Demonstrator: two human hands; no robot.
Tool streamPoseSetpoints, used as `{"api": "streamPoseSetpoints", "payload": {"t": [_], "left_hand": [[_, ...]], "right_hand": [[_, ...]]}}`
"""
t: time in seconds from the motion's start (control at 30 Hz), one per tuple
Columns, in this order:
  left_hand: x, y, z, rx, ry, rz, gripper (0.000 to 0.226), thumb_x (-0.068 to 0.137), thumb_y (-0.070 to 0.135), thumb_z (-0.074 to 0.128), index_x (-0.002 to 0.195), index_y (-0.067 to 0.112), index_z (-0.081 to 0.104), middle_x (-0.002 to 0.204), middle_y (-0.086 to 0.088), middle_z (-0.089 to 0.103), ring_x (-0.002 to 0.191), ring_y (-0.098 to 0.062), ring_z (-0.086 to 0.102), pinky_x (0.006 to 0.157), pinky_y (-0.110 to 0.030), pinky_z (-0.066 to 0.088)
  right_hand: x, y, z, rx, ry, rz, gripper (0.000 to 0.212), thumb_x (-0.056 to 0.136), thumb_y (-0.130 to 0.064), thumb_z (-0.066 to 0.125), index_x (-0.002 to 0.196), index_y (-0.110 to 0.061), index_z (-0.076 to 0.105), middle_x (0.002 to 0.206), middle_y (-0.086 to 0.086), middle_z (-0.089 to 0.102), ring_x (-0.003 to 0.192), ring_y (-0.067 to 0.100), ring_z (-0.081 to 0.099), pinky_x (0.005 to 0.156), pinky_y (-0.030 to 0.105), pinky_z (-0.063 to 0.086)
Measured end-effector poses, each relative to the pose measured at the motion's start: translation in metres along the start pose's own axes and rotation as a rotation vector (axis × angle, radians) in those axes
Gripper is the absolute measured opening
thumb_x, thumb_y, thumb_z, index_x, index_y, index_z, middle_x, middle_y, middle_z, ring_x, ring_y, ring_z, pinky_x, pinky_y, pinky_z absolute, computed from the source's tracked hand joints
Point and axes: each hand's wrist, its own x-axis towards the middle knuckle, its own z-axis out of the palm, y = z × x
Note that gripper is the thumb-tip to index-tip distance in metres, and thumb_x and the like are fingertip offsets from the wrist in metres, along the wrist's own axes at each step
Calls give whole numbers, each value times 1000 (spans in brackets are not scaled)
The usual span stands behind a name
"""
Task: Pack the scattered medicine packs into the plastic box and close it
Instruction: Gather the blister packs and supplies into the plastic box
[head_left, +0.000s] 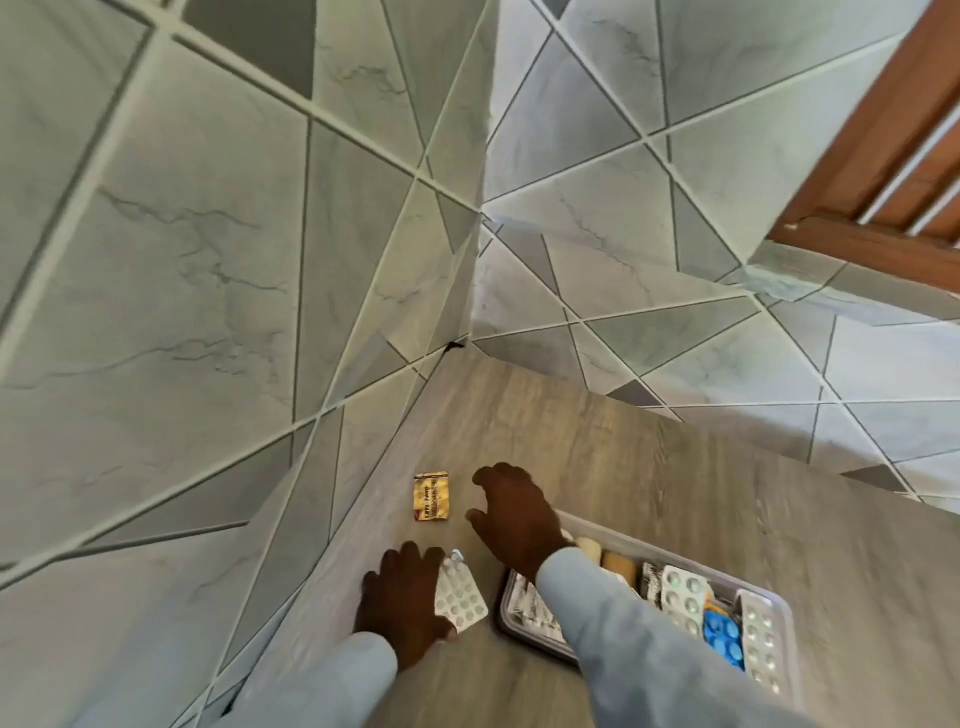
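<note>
A clear plastic box (779, 613) lies open on the wooden table at the lower right, holding several blister packs, among them a blue one (723, 640). My left hand (402, 603) grips a white blister pack (462, 597) just left of the box. A small gold sachet (430, 497) lies flat near the wall. My right hand (514, 512) hovers beside it with fingers spread and nothing in them. The right forearm crosses over the box's left end and hides part of it. No lid is in view.
The wood-grain table (649, 467) fits into a corner of grey tiled walls (208, 260), which close off its left and far sides. A brown wooden frame (883, 156) shows at the upper right.
</note>
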Motion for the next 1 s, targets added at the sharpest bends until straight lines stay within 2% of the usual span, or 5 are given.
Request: {"api": "streamPoseSetpoints", "payload": {"t": [0.2,0.37,0.6,0.8,1.0], "left_hand": [[10,-27,-6,125,-22,-5,95,64,53,73,142,33,22,134,-2,41,124,-26,39,103,-44,34],[13,-50,-18,157,-16,-57,89,61,47,78,135,33,32,133,-1,39,125,-26,36,103,-47,35],[16,-59,-26,74,38,-63,64,79,26,67,135,28,35,139,0,39,127,-26,38,105,-42,36],[18,-58,-34,-26,11,-147,66,71,23,72,127,31,38,130,-6,36,118,-30,48,98,-41,45],[8,-50,-51,-542,115,-129,19,73,6,61,71,25,59,79,0,64,77,-23,63,68,-34,50]], "right_hand": [[47,-20,33,-123,-211,29,86,80,-32,70,148,-18,20,155,11,24,140,33,27,111,49,29],[61,-22,59,-169,-326,59,80,88,-36,59,151,-24,11,161,9,8,147,32,7,115,53,19],[55,-30,67,-181,-180,78,75,79,-21,67,142,-18,27,141,15,37,128,37,36,104,51,35],[36,-32,47,73,-149,123,32,87,-9,51,119,-10,51,124,15,51,115,36,52,96,43,46],[-20,-8,-2,579,222,104,46,81,-2,50,122,-23,51,101,2,68,93,19,64,81,24,48]]}}
